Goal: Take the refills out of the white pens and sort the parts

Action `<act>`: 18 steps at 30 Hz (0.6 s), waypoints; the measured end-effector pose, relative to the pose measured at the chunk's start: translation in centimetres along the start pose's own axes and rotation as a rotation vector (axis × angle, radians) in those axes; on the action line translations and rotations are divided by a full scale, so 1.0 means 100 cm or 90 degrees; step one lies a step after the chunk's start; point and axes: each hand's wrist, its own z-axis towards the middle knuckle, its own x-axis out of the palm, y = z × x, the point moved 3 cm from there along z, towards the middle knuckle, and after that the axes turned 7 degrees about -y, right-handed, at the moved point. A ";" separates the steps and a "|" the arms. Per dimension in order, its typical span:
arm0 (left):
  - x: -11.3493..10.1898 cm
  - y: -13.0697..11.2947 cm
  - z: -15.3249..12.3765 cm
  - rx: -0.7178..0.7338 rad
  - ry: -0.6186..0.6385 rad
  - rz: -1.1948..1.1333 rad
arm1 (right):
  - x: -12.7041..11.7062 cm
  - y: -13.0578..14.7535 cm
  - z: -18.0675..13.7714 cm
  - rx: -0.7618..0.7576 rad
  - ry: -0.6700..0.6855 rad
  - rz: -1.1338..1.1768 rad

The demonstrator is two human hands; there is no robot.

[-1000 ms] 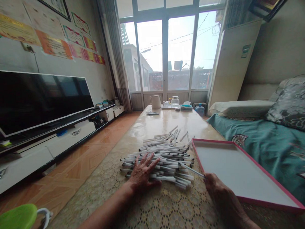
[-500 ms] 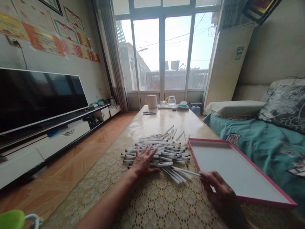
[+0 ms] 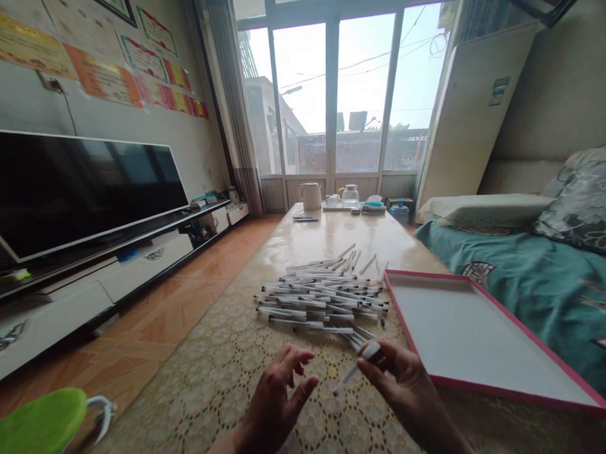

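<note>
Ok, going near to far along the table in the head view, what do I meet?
Left hand and right hand holding one pen → pile of pens → bare glossy tabletop → white jug and glass pot at the far end.

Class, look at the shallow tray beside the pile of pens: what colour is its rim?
Pink; the tray has a white inside, clearest in the head view.
</note>
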 end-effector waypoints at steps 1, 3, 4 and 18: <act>0.003 -0.001 -0.002 -0.006 0.009 -0.034 | 0.007 0.003 0.002 -0.018 0.003 0.004; 0.009 0.000 0.000 -0.019 0.010 -0.096 | 0.023 0.004 0.004 -0.022 0.036 0.035; 0.011 0.002 0.003 -0.029 0.006 -0.123 | 0.031 0.002 0.005 -0.007 0.063 0.055; 0.015 0.012 0.011 0.269 0.152 0.246 | 0.061 -0.031 0.004 0.163 0.438 0.096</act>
